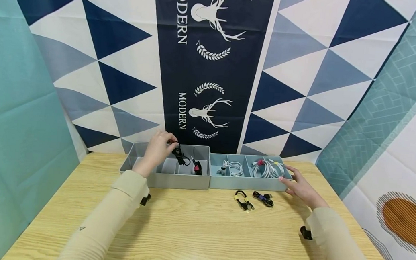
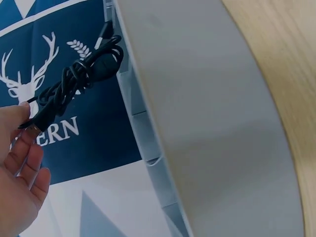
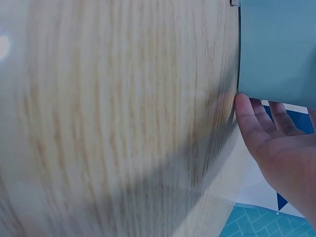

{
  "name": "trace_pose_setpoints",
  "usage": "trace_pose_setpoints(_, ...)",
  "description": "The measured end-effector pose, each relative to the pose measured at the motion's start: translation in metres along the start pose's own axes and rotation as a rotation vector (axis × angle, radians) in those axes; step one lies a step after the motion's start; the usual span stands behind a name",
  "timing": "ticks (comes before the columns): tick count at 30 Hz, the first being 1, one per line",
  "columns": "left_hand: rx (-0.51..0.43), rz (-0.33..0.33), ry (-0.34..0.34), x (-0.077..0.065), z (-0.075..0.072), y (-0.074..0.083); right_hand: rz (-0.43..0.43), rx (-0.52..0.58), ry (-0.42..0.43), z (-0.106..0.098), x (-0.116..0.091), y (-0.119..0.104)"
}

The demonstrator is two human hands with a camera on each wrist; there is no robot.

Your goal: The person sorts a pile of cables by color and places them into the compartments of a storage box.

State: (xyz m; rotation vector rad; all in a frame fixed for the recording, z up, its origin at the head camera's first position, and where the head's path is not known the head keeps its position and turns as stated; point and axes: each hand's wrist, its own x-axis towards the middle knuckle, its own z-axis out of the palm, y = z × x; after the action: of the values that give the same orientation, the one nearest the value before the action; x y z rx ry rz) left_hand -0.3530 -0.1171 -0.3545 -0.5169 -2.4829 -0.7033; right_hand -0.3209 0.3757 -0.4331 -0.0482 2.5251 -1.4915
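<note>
The left hand (image 1: 158, 150) pinches a black cable bundle (image 1: 179, 154), probably light, floppy, best gripped mid-coil, above the gray box (image 1: 179, 181); the right hand (image 1: 301, 188), fingers spread, touches the blue box's (image 1: 247, 184) right end.

Wood-grain tbl (image 1: 193, 229), gray box (image 1: 180, 181), blue box (image 1: 247, 184) adj., 2 blk cables (image 1: 266, 201) in front

Blk cable (image 2: 79, 75), bundled, hung pinched in L hand (image 1: 158, 149) over divided grey box (image 1: 180, 181), & lt-blue box (image 1: 247, 184) w/ wht cables (image 1: 268, 170) sat at its 3 o'clock, outer end touched by R hand (image 1: 301, 187).
</note>
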Motion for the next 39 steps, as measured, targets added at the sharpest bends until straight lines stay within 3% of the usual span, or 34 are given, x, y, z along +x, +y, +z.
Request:
trace_pose_setpoints(9, 0.050, -0.030, -0.005, -0.007, 0.016, -0.002, -0.017, 0.004, -0.004, 0.000, 0.001, 0.004)
trace_pose_setpoints(23, 0.052, 0.000, 0.104, -0.013, 0.043, -0.016, -0.006, 0.003, -0.009, -0.001, 0.002, 0.005)
trace_pose_setpoints(39, 0.036, -0.020, 0.129, -0.017, 0.056, -0.017, -0.014, -0.003, -0.004, 0.000, 0.001, 0.003)
